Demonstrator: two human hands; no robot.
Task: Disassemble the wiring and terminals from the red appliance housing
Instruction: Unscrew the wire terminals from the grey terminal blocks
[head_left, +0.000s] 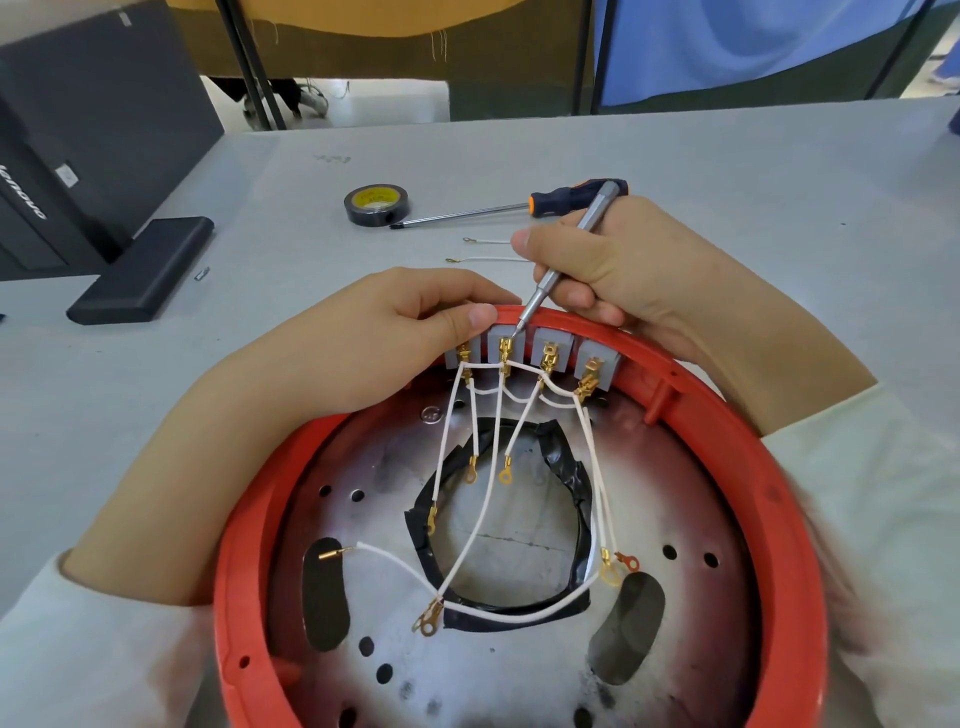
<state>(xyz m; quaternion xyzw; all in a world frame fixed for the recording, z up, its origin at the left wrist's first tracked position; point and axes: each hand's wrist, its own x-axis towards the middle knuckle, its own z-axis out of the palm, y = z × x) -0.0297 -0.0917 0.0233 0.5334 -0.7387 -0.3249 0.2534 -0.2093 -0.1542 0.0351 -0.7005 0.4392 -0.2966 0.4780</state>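
A black box (78, 130) at the worktop's (727, 171) left edge reads "lenovo". The red housing (779, 493) lies nearest the viewer, with four grey terminal blocks (550, 349) on its far rim. The left hand (395, 332) pinches that rim; the right hand (613, 260) grips a grey screwdriver (566, 260), tip at the second block. Beyond lie one tape roll (376, 204), one orange-handled screwdriver (519, 205) and two loose white wires (488, 250).

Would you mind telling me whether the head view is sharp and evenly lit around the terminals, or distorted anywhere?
Head view: soft, even light with faint shadows; the grey terminal blocks and the silver screwdriver tip are sharp; wide-angle bending curves the table edge and swells the red housing; mild glare on its metal plate.
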